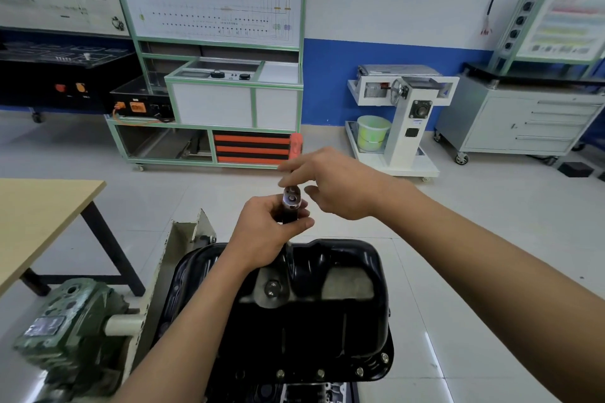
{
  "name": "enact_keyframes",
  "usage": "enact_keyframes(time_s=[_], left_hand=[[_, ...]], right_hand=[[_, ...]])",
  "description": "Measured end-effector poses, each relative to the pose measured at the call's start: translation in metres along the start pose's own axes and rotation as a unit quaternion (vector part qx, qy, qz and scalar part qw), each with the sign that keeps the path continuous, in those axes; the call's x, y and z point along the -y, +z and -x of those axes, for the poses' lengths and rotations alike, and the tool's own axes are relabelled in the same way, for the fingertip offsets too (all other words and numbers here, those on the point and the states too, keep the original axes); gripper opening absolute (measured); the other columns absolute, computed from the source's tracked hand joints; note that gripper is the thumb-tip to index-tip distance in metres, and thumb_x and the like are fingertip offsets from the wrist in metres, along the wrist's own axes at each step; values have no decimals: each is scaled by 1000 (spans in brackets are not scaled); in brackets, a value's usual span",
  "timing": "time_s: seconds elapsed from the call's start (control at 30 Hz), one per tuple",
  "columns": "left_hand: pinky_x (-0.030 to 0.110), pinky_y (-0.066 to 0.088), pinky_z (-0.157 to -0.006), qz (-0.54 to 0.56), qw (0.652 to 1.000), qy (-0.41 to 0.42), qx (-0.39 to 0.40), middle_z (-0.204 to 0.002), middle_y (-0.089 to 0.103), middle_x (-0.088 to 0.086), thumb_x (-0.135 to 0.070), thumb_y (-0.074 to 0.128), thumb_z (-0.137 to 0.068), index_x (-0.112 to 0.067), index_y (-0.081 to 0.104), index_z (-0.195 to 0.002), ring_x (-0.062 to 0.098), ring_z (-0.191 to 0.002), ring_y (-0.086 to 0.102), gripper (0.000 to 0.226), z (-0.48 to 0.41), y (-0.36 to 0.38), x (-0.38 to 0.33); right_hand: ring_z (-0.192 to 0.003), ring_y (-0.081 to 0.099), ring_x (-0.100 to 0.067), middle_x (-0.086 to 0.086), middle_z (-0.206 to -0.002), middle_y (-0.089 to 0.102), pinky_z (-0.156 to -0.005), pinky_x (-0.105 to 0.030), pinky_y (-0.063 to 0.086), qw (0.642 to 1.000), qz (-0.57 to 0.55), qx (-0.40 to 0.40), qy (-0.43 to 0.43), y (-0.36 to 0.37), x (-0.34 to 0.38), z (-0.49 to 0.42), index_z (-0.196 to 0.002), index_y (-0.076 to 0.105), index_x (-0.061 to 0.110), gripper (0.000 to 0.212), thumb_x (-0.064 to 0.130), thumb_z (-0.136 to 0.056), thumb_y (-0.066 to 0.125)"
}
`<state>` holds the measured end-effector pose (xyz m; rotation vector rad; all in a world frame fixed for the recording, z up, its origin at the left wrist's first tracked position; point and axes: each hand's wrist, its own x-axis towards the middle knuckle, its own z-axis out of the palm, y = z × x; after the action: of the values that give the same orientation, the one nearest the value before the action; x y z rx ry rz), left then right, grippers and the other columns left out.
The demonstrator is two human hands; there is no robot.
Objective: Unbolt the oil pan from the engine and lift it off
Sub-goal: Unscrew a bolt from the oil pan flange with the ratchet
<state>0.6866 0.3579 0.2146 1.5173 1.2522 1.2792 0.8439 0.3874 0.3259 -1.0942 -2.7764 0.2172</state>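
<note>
Ratchet (291, 199) is gripped upright by the left hand (266, 234) above the pan (330, 324), seen bolted on the engine (314, 393), its head touched by straight fingers (289, 172) of the right hand (339, 189), probably to set direction.

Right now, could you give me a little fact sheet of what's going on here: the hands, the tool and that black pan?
left hand: grips the ratchet wrench upright above the pan
right hand: fingers hover at the wrench's head, thumb apart from it
oil pan: black, not yet lifted
flange bolts: four visible along the near edge, in place
drain plug: in place
</note>
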Motion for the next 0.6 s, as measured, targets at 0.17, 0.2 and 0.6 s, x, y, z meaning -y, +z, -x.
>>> enact_keyframes(time_s=[0.17, 0.2, 0.6], left_hand=[[15, 52, -75, -14, 1000, -7, 12, -83, 78, -5, -10, 84, -82, -12, 78, -88, 6, -76, 70, 9, -1, 0, 1], [14, 50, -73, -13, 1000, -4, 11, -79, 77, -6, -10, 84, -83, -10, 78, -88, 4, -71, 68, 7, -1, 1, 1], [18, 31, -50, -6, 1000, 30, -2, -47, 45, -16, -24, 70, -64, -32, 62, -47, -1, -50, 35, 20, -1, 1, -2]], right_hand=[[-136, 45, -9, 4, -150, 51, -108, -21, 35, 997, -71, 16, -1, -1, 3, 0, -128, 69, 20, 44, 2, -88, 62], [-136, 45, -8, 4, -149, 52, -108, -19, 33, 998, -63, 21, 4, -3, 3, 1, -128, 69, 20, 43, 6, -88, 64], [-60, 53, -20, 1, -57, 48, -48, -28, 30, 992, 81, -8, 98, -2, 40, 4, -53, 48, 17, 51, 57, -77, 68]])
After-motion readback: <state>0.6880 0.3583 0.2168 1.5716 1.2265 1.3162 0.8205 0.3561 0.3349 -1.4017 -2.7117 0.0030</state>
